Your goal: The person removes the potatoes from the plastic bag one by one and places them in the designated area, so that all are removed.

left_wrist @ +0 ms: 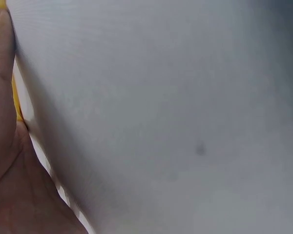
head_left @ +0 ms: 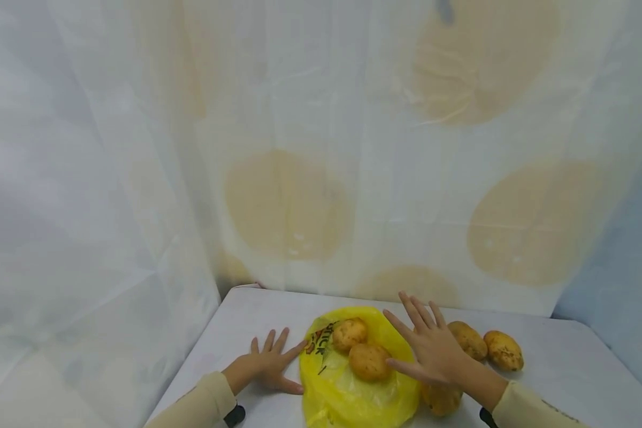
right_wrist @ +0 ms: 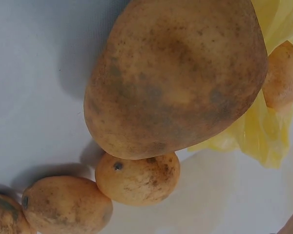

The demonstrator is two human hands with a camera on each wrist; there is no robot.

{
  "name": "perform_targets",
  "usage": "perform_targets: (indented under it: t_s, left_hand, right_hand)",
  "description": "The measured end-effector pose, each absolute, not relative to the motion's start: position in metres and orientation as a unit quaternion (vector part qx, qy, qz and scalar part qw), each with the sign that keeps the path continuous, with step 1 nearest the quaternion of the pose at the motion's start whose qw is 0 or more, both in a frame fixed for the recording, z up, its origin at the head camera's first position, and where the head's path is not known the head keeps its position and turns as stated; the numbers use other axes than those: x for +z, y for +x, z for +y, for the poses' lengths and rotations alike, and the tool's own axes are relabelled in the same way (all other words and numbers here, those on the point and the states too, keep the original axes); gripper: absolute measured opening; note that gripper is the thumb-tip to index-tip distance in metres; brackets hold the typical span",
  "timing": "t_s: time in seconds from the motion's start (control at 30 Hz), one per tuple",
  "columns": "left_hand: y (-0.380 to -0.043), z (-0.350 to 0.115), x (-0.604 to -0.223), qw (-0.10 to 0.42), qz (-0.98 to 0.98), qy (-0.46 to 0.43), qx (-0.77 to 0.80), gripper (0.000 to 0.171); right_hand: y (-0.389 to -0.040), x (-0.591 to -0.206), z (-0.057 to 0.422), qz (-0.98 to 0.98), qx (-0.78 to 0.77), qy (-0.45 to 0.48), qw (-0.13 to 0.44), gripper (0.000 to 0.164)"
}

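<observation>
A yellow plastic bag (head_left: 353, 401) with dark print lies spread on the table. Two potatoes, one farther back (head_left: 349, 334) and one nearer (head_left: 370, 362), sit within its outline; whether inside or on top I cannot tell. My left hand (head_left: 273, 365) is spread flat at the bag's left side, fingertips at its edge. Over the bag's right side, my right hand (head_left: 433, 353) has its fingers fanned out and grips nothing. Beneath that wrist is a large potato (right_wrist: 176, 78), partly covered in the head view. The left wrist view shows part of the palm (left_wrist: 24, 195) and mostly white surface.
Right of the bag lie more loose potatoes, one beside my right hand (head_left: 468, 340) and one farther right (head_left: 504, 351). The white table (head_left: 562, 380) backs onto a pale curtain (head_left: 396, 196) with tan circles. Another pale sheet (head_left: 85, 238) hangs at the left.
</observation>
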State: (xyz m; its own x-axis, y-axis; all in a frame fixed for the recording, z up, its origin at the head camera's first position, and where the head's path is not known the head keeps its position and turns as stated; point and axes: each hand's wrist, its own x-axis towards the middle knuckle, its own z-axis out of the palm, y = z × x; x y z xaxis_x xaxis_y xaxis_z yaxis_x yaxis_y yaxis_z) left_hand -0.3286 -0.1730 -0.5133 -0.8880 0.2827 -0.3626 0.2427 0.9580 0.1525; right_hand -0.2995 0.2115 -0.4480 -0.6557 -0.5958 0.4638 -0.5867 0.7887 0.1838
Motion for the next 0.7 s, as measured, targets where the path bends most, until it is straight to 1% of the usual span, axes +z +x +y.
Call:
perform_targets:
  t_s: [0.33,0.7]
  left_hand:
    - [-0.329,-0.174,-0.517,0.193,0.970,0.138,0.057,0.105]
    - [-0.326,-0.174,-0.512,0.190,0.971,0.137,0.056,0.104]
  right_hand:
    - [-0.295,-0.450,0.207,-0.915,0.013,0.324,0.238,0.086]
    - [-0.295,-0.449,0.199,-0.918,0.022,0.332,0.216,0.086]
